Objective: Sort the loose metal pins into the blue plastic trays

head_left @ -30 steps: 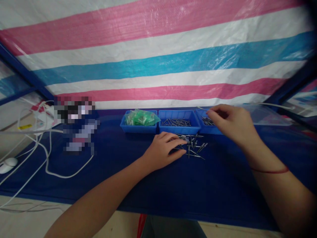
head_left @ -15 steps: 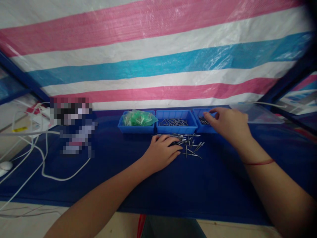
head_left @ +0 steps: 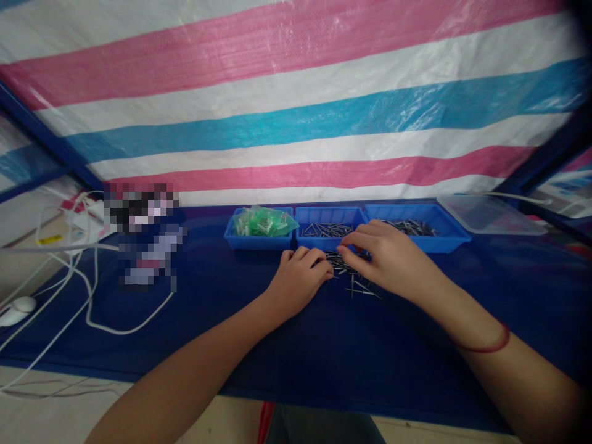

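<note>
A loose pile of small metal pins (head_left: pixel 358 285) lies on the blue cloth in front of three blue trays. My left hand (head_left: pixel 300 280) rests at the pile's left edge with its fingers curled onto the pins. My right hand (head_left: pixel 386 259) hovers over the pile from the right, fingertips bent down and pinched together at the pins. What either hand grips is too small to make out. The left tray (head_left: pixel 231 237) holds green pieces in a clear bag (head_left: pixel 263 220). The middle tray (head_left: pixel 329 216) and right tray (head_left: pixel 451 237) hold more metal pins.
A clear plastic lid (head_left: pixel 490 214) lies right of the trays. White cables (head_left: pixel 92 290) and a white mouse (head_left: pixel 16 308) sit at the left beside a blurred-out object. A striped pink, white and blue tarp (head_left: pixel 296 105) hangs behind the table.
My right hand left the right tray and came down and left onto the loose pile. My left hand curled its fingers tighter and stayed at the pile.
</note>
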The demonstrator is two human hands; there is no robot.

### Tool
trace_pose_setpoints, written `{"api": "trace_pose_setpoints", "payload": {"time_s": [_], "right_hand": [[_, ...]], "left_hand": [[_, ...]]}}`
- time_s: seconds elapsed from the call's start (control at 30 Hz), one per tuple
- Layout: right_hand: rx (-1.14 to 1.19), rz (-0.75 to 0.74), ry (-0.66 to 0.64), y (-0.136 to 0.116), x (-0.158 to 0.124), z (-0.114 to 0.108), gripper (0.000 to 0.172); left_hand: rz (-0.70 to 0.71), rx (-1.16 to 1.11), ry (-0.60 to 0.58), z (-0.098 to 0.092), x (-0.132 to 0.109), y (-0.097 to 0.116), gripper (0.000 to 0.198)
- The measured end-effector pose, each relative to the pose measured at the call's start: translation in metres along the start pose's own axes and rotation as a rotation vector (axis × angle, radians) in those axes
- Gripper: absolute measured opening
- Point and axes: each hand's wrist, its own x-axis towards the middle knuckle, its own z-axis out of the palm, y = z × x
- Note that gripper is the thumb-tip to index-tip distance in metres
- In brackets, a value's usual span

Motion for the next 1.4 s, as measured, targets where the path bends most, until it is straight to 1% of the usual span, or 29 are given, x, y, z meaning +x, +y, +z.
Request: {"api": "trace_pose_setpoints", "payload": {"time_s": [0.07, 0.17, 0.23, 0.33, 0.4, 0.53, 0.63, 0.8, 0.93, 1.03, 1.17, 1.27, 1.4], "right_hand": [[0.095, -0.031, -0.023, -0.004, 0.0, 0.002, 0.017], [0.295, -0.036, -0.019, -0.009, 0.001, 0.003, 0.015], [0.42, -0.002, -0.003, -0.011, 0.002, 0.003, 0.017], [0.526, 0.085, 0.008, -0.013, 0.002, 0.001, 0.01], [0.571, 0.128, 0.012, -0.015, 0.002, 0.001, 0.009], [0.67, 0.18, 0.029, -0.017, 0.003, 0.005, 0.017], [0.7, 0.198, 0.047, -0.017, 0.003, 0.008, 0.02], [0.691, 0.233, 0.096, -0.015, 0.003, 0.01, 0.018], [0.722, 0.243, 0.076, -0.016, 0.002, 0.012, 0.018], [0.723, 0.217, 0.066, -0.018, 0.002, 0.013, 0.017], [0.7, 0.178, 0.092, -0.02, 0.002, 0.013, 0.014], [0.681, 0.148, 0.106, -0.021, 0.002, 0.012, 0.01], [0.623, 0.062, 0.102, -0.018, 0.002, 0.008, 0.005]], "left_hand": [[-0.032, -0.043, 0.03, -0.001, 0.001, 0.001, 0.018], [-0.085, -0.206, 0.097, -0.003, 0.002, 0.0, 0.021], [-0.118, -0.357, 0.161, -0.004, 0.002, -0.002, 0.021], [-0.184, -0.568, 0.246, -0.006, 0.002, -0.003, 0.02], [-0.222, -0.659, 0.268, -0.006, 0.002, -0.003, 0.02], [-0.272, -0.761, 0.252, -0.006, 0.001, -0.001, 0.02], [-0.276, -0.758, 0.238, -0.006, 0.0, 0.0, 0.023], [-0.189, -0.694, 0.228, -0.006, 0.0, 0.001, 0.023], [-0.223, -0.713, 0.217, -0.005, 0.0, 0.001, 0.02], [-0.234, -0.723, 0.207, -0.005, -0.001, 0.001, 0.019], [-0.217, -0.747, 0.208, -0.005, 0.0, 0.001, 0.017], [-0.196, -0.754, 0.232, -0.005, 0.0, 0.001, 0.015], [-0.199, -0.742, 0.287, -0.007, 0.0, 0.0, 0.012]]}}
